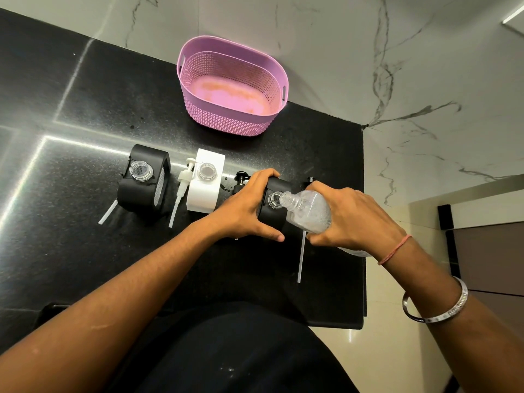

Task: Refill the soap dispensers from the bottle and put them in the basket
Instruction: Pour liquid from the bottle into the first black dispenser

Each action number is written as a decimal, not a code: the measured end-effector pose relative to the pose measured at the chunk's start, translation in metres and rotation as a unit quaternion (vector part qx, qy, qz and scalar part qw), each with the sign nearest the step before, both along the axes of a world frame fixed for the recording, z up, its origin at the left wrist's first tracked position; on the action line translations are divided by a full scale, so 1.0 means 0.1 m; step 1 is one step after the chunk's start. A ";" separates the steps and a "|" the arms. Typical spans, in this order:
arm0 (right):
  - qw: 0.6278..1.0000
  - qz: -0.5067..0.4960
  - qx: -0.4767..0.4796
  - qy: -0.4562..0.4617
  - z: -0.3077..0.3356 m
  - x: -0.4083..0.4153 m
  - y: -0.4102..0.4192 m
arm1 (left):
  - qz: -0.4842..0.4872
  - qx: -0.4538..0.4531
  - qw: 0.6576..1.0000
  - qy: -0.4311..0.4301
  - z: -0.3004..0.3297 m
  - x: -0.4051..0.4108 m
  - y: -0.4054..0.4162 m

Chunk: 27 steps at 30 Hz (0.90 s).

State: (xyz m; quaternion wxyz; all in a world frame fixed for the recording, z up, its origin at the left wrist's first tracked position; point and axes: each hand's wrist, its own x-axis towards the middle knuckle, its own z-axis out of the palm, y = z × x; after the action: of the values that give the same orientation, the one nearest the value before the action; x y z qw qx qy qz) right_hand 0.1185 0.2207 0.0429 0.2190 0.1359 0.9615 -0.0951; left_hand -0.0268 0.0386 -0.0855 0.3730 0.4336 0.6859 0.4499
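Note:
Three soap dispensers stand uncapped in a row on the black counter (85, 109). My left hand (249, 205) grips the right-hand black dispenser (273, 215). My right hand (351, 219) holds a clear soap bottle (309, 208) tilted, its mouth at that dispenser's open neck. To the left stand a white dispenser (202, 191) and another black dispenser (141, 185), both with open necks. A pink perforated basket (226, 117) sits empty at the back of the counter.
A white pump head with its tube (181, 185) lies between the left dispensers. A black pump (241, 177) lies behind my left hand, another pump's tube (301, 259) near the counter's right edge. A marble wall rises behind.

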 end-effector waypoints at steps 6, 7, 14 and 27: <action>1.000 -0.002 -0.004 0.002 0.00 0.00 0.00 | 0.001 0.002 1.000 0.003 0.00 0.00 0.00; 1.000 -0.002 -0.002 0.003 0.00 0.00 0.00 | 0.001 0.003 1.000 0.004 0.00 0.00 0.00; 1.000 -0.002 0.003 0.005 -0.01 0.00 0.00 | 0.001 0.003 1.000 0.000 0.00 0.00 0.00; 1.000 -0.001 0.001 0.003 -0.01 -0.01 0.00 | -0.001 -0.004 1.000 -0.002 0.02 -0.01 -0.01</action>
State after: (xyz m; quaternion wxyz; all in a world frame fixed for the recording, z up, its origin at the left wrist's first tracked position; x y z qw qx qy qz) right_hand 0.1177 0.2208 0.0421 0.2164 0.1366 0.9621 -0.0946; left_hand -0.0274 0.0375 -0.0832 0.3771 0.4319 0.6863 0.4475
